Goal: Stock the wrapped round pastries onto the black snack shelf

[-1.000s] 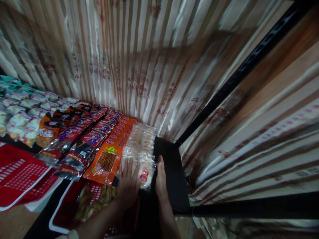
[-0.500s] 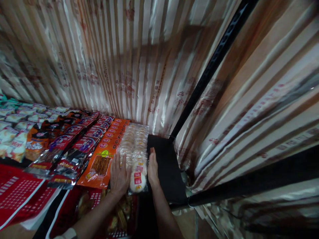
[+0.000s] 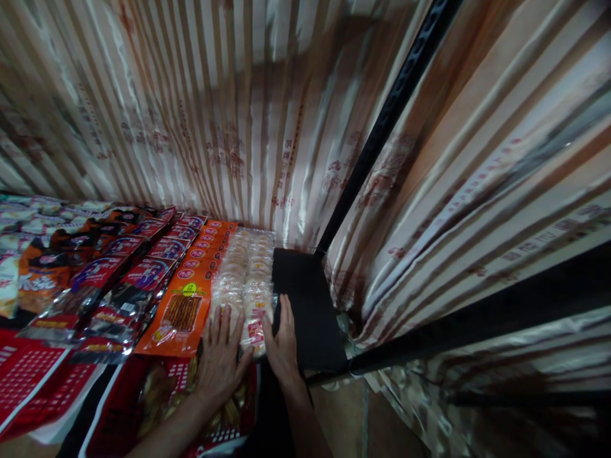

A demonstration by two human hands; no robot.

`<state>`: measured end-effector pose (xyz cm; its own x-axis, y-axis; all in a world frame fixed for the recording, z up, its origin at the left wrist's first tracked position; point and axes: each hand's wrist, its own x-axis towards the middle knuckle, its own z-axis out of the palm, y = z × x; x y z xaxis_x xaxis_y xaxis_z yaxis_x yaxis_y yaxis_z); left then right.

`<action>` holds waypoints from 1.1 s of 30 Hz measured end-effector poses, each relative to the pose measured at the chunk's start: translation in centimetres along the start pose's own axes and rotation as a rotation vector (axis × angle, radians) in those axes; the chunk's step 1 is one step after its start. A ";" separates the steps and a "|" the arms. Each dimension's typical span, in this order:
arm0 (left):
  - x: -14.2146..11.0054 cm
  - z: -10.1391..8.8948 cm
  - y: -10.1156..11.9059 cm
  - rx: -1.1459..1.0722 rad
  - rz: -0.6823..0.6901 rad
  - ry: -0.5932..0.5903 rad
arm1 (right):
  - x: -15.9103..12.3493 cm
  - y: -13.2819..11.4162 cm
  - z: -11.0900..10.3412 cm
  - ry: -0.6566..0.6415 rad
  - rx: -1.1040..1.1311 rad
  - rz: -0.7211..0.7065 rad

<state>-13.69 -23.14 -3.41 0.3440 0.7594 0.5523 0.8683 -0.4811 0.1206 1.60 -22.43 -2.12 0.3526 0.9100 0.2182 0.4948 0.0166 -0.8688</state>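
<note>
Two rows of clear packs of round white crackers lie on a black shelf (image 3: 305, 308). My left hand (image 3: 220, 350) lies with fingers spread on the near end of the left cracker row (image 3: 231, 267). At the near end of the right cracker row (image 3: 259, 270), my right hand (image 3: 282, 343) rests against the outer side, fingers stretched out and thumb by the front pack with a red label (image 3: 255, 331). Neither hand is closed round a pack. Just left of the crackers is a row of orange snack packs (image 3: 186, 299), the front one showing brown sticks.
Further left run dark red and black packs (image 3: 126, 299), orange and black bags (image 3: 45, 270) and pale bags. Red baskets (image 3: 35, 381) stand in front, one holding wrapped snacks under my left arm. A slotted black post (image 3: 367, 159) and pleated striped curtain (image 3: 214, 127) bound the shelf.
Both hands have drawn back toward me along the cracker rows. The right thumb has come over to the front pack, whose label is now partly covered. The view has shifted slightly.
</note>
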 end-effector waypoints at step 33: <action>1.2 -0.7 -1.2 0.013 -0.018 -0.043 | -1.6 -1.6 1.3 0.131 0.029 0.108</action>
<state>-14.59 -21.93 -2.34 0.3431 0.7863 0.5138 0.8792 -0.4614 0.1190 -0.79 -23.33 -1.68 0.5041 0.8452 0.1776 0.4262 -0.0646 -0.9023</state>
